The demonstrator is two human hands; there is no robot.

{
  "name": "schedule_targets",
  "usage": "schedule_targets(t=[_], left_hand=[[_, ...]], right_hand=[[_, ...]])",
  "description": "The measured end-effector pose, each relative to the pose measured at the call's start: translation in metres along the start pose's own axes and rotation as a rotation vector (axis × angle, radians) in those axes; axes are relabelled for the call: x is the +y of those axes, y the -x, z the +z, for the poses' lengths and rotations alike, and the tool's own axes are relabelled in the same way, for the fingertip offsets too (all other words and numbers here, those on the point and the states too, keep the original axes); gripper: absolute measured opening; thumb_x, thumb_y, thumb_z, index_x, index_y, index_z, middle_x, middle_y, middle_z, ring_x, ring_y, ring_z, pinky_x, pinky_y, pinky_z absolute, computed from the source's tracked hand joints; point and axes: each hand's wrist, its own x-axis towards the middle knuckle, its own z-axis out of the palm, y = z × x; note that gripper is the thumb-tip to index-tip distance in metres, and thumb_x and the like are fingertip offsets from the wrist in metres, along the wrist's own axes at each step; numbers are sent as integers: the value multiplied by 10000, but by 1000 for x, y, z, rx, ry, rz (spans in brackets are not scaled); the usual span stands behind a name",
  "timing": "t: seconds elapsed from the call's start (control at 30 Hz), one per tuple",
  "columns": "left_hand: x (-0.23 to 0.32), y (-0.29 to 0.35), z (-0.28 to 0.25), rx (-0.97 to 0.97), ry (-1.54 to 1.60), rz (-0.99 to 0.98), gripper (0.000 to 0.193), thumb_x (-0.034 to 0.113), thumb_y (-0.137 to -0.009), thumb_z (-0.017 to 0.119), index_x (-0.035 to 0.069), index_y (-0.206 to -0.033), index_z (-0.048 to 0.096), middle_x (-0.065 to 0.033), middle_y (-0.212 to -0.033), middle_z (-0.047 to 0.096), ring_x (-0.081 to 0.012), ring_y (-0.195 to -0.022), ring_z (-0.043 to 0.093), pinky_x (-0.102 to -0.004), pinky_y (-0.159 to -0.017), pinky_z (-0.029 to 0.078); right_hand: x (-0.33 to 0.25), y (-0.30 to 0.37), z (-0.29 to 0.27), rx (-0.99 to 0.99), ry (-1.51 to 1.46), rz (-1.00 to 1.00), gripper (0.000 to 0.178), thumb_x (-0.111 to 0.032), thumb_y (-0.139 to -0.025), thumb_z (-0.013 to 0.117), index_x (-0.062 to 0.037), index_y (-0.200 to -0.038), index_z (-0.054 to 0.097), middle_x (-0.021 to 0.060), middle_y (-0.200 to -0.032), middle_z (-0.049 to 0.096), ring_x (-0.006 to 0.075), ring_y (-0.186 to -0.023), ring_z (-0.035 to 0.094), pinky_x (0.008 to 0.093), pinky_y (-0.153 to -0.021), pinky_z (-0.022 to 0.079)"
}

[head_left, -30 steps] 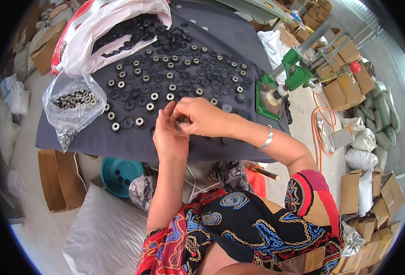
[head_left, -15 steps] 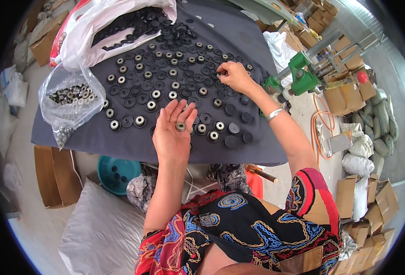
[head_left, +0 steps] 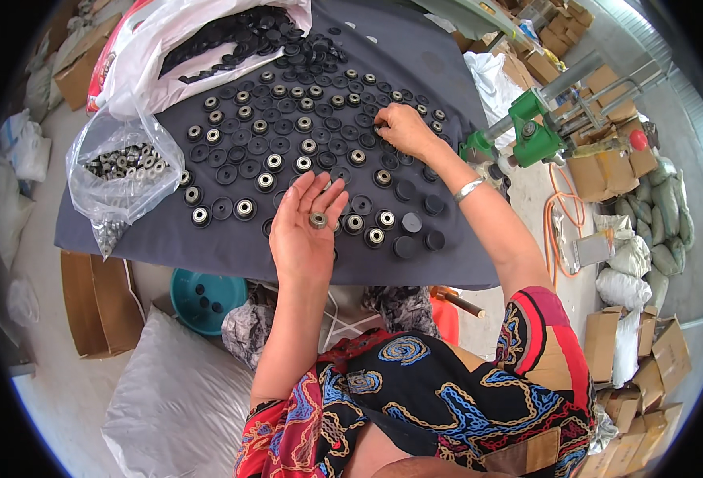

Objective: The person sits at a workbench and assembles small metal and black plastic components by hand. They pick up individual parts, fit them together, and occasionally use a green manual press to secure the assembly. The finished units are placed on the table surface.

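Observation:
My left hand (head_left: 305,227) is palm up over the near part of the table, fingers slightly curled. A small metal ball bearing (head_left: 317,220) rests on it at the base of the fingers. Farther right, my right hand (head_left: 406,129) reaches down to the spread of black round plastic wheels, its thumb and fingertips pinched together. Whatever those fingertips hold is hidden. Many wheels have a shiny bearing in the middle, such as the wheel (head_left: 245,209) at the near left; others, like the black wheel (head_left: 222,209) beside it, show a bare centre.
A clear plastic bag (head_left: 128,179) of loose bearings lies at the table's left edge. Behind it, a white sack (head_left: 132,80) spills black wheels onto the dark cloth (head_left: 415,48). A green metal press (head_left: 531,131) stands at the right. Below the table sits a teal basin (head_left: 184,299).
My right hand has shifted very slightly left among the wheels, fingertips still together. My left hand stays palm up with the bearing on it. The whole view has moved a little.

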Motion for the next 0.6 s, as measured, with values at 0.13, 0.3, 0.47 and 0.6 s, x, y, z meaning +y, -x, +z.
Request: schedule_targets(t=[0.13,0.3,0.47,0.6], left_hand=[[-1,0,0,-21,10,-1,379,225,-1017,351,-86,-1196,474,-216,-1186,533,-375,-1136,544,-462,-977,472],[-3,-2,-1,-44,94,-2,438,290,-1027,342,-86,-1224,450,-226,-1210,516,-396,-1177,507,-487,-1016,433],[-5,-3,-1,23,158,-11,498,336,-1014,340,-102,-1219,456,-300,-1285,461,-456,-1244,433,-524,-1076,361],[-7,-4,-4,-5,81,-9,508,360,-1024,320,-69,-1270,436,-218,-1281,492,-361,-1217,475,-471,-1042,372]], right_hand=[[-10,2,-1,-21,-40,12,205,-92,-774,678,18,-947,679,174,-898,650,320,-862,640,388,-780,504],[-11,3,-4,-35,-47,-39,207,-109,-777,676,11,-945,673,164,-887,633,313,-836,637,382,-767,504],[-77,35,-36,158,-157,-208,181,-127,-799,641,-15,-941,665,131,-862,601,308,-844,612,396,-744,500],[-136,82,-44,-48,-366,-447,211,-128,-817,631,-56,-1015,641,122,-929,570,288,-855,591,402,-712,492]])
